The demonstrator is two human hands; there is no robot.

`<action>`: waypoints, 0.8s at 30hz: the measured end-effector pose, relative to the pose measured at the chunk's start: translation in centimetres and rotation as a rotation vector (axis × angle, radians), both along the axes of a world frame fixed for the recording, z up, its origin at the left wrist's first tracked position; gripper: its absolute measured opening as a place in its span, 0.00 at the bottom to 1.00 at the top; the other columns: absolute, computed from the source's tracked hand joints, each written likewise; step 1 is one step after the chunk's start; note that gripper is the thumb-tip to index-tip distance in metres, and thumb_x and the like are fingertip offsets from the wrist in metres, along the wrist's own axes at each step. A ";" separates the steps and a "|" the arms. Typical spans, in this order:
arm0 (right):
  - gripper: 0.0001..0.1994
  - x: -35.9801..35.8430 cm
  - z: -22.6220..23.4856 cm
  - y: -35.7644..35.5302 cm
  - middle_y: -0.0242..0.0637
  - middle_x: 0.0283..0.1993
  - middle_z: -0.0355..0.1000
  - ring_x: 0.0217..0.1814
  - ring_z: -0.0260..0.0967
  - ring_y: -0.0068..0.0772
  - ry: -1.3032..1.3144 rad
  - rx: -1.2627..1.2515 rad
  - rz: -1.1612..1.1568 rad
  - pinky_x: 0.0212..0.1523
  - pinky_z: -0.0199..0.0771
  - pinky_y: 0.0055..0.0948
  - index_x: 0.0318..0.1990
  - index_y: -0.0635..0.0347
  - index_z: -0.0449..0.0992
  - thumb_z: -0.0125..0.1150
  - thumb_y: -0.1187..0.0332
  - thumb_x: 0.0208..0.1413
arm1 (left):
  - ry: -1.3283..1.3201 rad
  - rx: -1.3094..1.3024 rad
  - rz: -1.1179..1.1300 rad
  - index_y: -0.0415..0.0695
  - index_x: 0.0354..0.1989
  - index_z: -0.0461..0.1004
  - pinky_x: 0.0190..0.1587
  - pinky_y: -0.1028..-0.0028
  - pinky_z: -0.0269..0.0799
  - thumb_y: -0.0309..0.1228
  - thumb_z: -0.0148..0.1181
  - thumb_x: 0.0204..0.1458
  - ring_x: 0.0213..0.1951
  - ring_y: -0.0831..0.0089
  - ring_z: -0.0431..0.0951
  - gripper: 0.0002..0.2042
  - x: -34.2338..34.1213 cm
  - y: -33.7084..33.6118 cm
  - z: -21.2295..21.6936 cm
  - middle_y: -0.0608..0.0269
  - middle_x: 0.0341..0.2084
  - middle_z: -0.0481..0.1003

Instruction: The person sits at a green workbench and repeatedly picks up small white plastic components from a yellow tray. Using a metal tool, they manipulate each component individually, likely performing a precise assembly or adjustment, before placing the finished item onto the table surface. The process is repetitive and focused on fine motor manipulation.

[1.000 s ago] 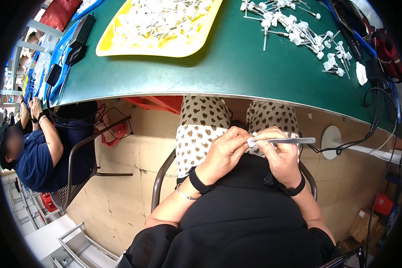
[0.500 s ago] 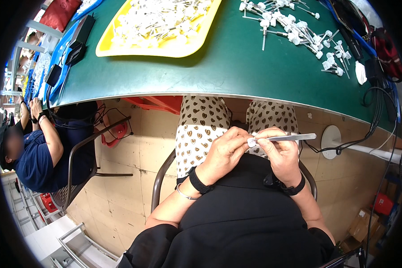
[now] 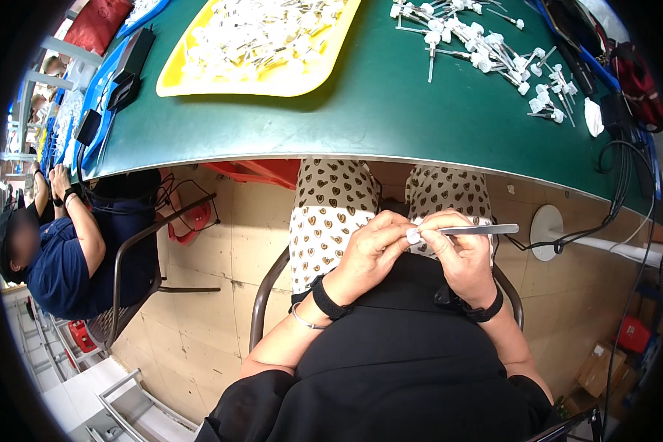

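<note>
A green table (image 3: 309,129) spans the upper part of the view, bearing a yellow tray (image 3: 272,88) heaped with small white-headed parts and, to its right, a loose pile (image 3: 486,53) of similar parts. Below the table's near edge, over the lap, the left hand (image 3: 376,247) and right hand (image 3: 460,254) meet nearly fingertip to fingertip. The right thumb and fingers are closed around a slim, tweezer-like metal tool (image 3: 486,229), its free end pointing right. The left thumb and fingers are pinched on a small white piece (image 3: 412,236), which sits between the two hands. Compared with half a second ago, the tool's free end has dipped slightly, while both hands have stayed in place.
</note>
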State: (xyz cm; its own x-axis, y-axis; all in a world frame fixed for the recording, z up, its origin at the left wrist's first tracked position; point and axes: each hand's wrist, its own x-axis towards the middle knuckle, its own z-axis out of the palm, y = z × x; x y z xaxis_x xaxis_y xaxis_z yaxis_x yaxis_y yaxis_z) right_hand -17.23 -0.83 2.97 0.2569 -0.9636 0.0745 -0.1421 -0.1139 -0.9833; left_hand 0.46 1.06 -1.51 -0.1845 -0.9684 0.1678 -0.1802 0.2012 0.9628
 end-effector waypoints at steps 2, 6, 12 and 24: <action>0.03 -0.1 0.0 0.0 0.36 0.37 0.76 0.36 0.71 0.25 -0.001 -0.011 0.006 0.37 0.72 0.25 0.38 0.65 0.80 0.61 0.76 0.61 | 0.019 0.004 -0.003 0.37 0.42 0.81 0.40 0.73 0.76 0.21 0.66 0.55 0.38 0.67 0.79 0.07 0.0 0.0 0.0 0.58 0.36 0.78; 0.03 -0.4 -0.4 0.1 0.36 0.37 0.77 0.37 0.72 0.25 -0.045 0.084 -0.015 0.38 0.72 0.25 0.38 0.65 0.80 0.61 0.76 0.61 | 0.028 0.016 -0.004 0.37 0.42 0.81 0.40 0.73 0.75 0.21 0.66 0.55 0.38 0.67 0.79 0.07 0.0 0.0 0.0 0.58 0.36 0.78; 0.03 -0.1 0.2 -0.1 0.36 0.37 0.77 0.39 0.73 0.28 0.023 -0.025 0.010 0.39 0.73 0.27 0.37 0.66 0.81 0.62 0.77 0.60 | 0.003 0.003 -0.004 0.37 0.42 0.81 0.40 0.73 0.75 0.21 0.66 0.55 0.38 0.68 0.79 0.07 0.1 0.0 -0.1 0.57 0.36 0.78; 0.03 0.1 1.2 -0.2 0.38 0.35 0.78 0.37 0.74 0.34 0.197 -0.067 0.038 0.38 0.74 0.30 0.35 0.65 0.81 0.61 0.78 0.58 | -0.068 -0.093 0.009 0.38 0.41 0.80 0.39 0.68 0.78 0.18 0.63 0.54 0.36 0.62 0.81 0.08 0.0 0.0 -0.6 0.57 0.35 0.78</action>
State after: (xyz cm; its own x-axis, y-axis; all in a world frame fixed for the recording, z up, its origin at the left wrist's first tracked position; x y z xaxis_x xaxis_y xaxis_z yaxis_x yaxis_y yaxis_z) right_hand -17.11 -1.07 4.13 0.3091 -0.9474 0.0832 -0.3254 -0.1875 -0.9268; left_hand 0.48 1.06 -2.10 -0.1902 -0.9509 0.2440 -0.2468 0.2869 0.9256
